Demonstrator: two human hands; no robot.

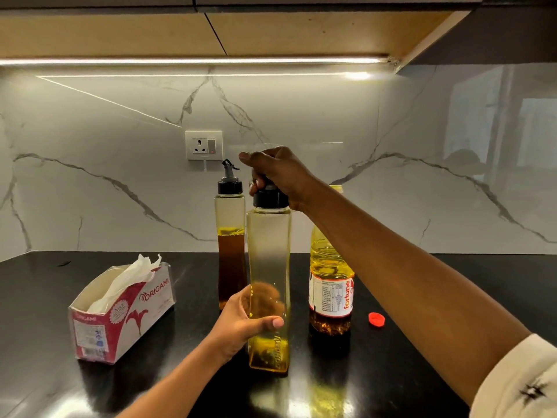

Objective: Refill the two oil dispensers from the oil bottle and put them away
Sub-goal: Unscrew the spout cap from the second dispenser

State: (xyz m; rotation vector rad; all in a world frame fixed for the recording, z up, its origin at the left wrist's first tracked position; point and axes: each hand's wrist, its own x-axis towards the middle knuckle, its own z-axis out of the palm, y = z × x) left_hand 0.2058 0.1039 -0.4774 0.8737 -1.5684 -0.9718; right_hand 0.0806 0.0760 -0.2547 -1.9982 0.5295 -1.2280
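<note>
L hand (241, 321) wraps near dispenser (268, 267) low, upright on counter (45, 312). R hand (275, 171) curls on its cap (269, 197). 2nd dispenser (230, 236) just behind; oil bottle (331, 267) (uncapped) beside it at right.

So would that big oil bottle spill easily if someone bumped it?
Probably heavy and steady, since the oil bottle looks fairly full. A tip would likely spill, as a red cap lies beside it on the counter.
</note>
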